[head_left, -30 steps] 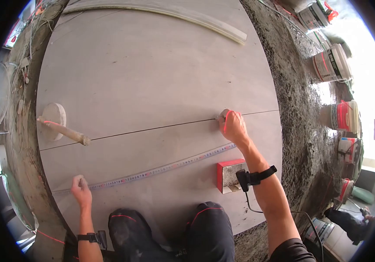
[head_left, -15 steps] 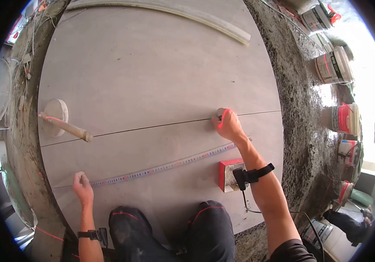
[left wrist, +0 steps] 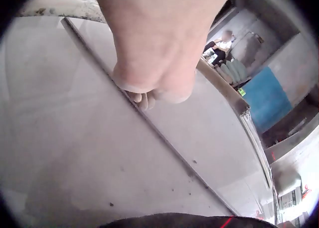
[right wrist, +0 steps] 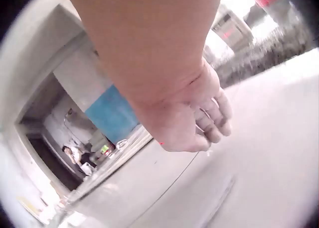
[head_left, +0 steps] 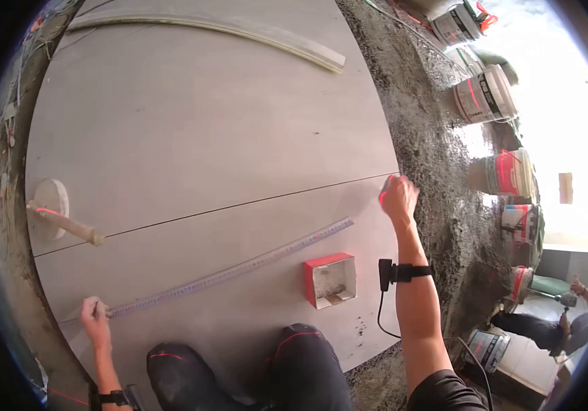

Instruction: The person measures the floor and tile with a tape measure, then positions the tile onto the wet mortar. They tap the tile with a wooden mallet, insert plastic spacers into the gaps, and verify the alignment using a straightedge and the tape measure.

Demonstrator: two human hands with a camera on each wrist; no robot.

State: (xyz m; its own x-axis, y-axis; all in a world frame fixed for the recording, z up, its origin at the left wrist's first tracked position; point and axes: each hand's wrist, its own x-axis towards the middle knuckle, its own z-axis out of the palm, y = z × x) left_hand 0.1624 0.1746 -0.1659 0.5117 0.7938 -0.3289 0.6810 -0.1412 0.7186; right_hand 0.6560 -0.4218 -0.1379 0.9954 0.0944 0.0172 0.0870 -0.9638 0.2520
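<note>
In the head view my left hand (head_left: pixel 95 318) pinches a measuring tape (head_left: pixel 232 270) near its left end, fingers curled over it. The tape slants up to the right across a large grey tile (head_left: pixel 191 137); its far end lies bare. Under the fingers in the left wrist view, the tape (left wrist: pixel 164 141) crosses the tile as a dark strip. My right hand (head_left: pixel 399 198) is at the tile's right edge, close to the dark straight line (head_left: pixel 239 204). Its fingers (right wrist: pixel 213 131) curl toward the thumb; I cannot tell whether they hold something small.
A small red open box (head_left: pixel 331 281) sits before my knees. At left lies a white-headed mallet (head_left: pixel 53 205) with a wooden handle. A long pale bar (head_left: pixel 239 35) crosses the far side. Several buckets (head_left: pixel 485 94) line the rough wet ground at right, where another person (head_left: pixel 547 332) shows.
My right hand has moved right along the dark line to the tile's edge, uncovering the tape's far end. The head view has shifted right; my left hand stays on the tape.
</note>
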